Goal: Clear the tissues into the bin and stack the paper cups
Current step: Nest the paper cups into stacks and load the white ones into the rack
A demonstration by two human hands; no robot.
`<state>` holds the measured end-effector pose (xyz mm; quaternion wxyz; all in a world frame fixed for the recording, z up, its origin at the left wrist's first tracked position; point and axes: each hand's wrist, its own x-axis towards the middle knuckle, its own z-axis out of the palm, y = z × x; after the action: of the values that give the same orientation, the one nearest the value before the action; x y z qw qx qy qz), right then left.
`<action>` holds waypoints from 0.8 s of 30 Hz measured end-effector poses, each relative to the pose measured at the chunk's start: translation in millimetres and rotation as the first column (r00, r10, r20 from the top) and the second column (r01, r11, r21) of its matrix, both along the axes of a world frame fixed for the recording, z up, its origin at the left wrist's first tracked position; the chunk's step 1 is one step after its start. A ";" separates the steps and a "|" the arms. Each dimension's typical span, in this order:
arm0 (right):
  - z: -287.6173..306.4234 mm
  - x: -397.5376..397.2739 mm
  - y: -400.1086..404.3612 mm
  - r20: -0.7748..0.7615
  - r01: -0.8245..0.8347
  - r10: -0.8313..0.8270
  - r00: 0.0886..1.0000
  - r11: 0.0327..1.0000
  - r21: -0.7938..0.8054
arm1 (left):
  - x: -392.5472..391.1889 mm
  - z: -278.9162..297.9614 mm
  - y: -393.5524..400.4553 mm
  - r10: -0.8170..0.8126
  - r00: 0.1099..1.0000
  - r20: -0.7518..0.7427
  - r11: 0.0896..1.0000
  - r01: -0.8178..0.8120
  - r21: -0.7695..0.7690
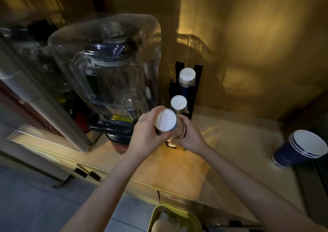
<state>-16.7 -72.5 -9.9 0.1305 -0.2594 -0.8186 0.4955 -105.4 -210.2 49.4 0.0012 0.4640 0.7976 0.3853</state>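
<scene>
A dim, warm-lit corner is seen from the head camera, with a pale wooden counter [230, 143] set against tan walls. The black cup holder [190, 91] standing on the counter near the back wall serves as the landmark. In its rear slot an upturned stack of cups [186, 77] is held, white base up, and just in front of it a second upturned stack [178, 103] is seen. At the holder's front, an inverted stack of paper cups [166, 119] with blue sides is gripped between both hands: the left hand [145, 135] is closed around its left side, and the right hand [190, 135] is wrapped around its lower part from the right. Whether this stack is already seated in the holder cannot be told. To the left of the holder a large blender [110, 75] under a clear cover is placed on the counter. Well to the right of the holder, near the counter's edge, a short nested stack of upright blue cups [300, 148] is standing with white interiors showing. Below the holder, past the counter's front edge, a yellow-green bin [156, 214] is visible, with pale, blurred contents inside that cannot be identified.
</scene>
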 end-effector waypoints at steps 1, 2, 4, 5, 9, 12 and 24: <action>-1.2 -1.1 -0.2 0.020 0.005 -0.005 1.000 1.000 -0.001 | 0.3 -4.2 1.0 -0.002 1.000 0.009 1.000 0.002 -0.005; -2.9 -1.7 0.2 0.033 0.010 -0.009 0.999 1.000 -0.014 | 0.3 -8.3 2.5 -0.007 1.000 0.014 1.000 0.007 -0.011; -2.8 -1.7 0.3 0.046 0.040 -0.036 0.998 0.996 -0.085 | -0.7 -18.2 6.5 -0.013 0.999 0.031 1.000 0.014 -0.023; -2.2 -0.9 0.8 0.045 0.062 -0.058 0.997 0.993 -0.104 | -0.8 -23.4 8.4 -0.012 0.999 0.048 0.999 0.014 -0.034; -2.7 3.3 4.8 0.044 0.127 -0.127 0.991 0.992 -0.019 | -0.1 -45.0 18.5 -0.017 0.993 0.116 0.995 0.028 -0.093; -1.7 4.5 6.4 0.044 0.107 -0.110 0.993 0.992 0.067 | -0.1 -56.7 27.4 -0.005 0.992 0.126 0.987 0.026 -0.161; 9.4 7.2 7.7 0.183 -0.106 0.036 0.982 0.917 0.385 | 6.2 -57.2 51.3 0.057 0.998 -0.034 0.892 -0.066 -0.447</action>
<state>-9.5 -64.8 -0.5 0.0907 -0.2396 -0.9185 0.3013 -99.2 -158.9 -7.8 0.0879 0.4297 0.8791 0.1864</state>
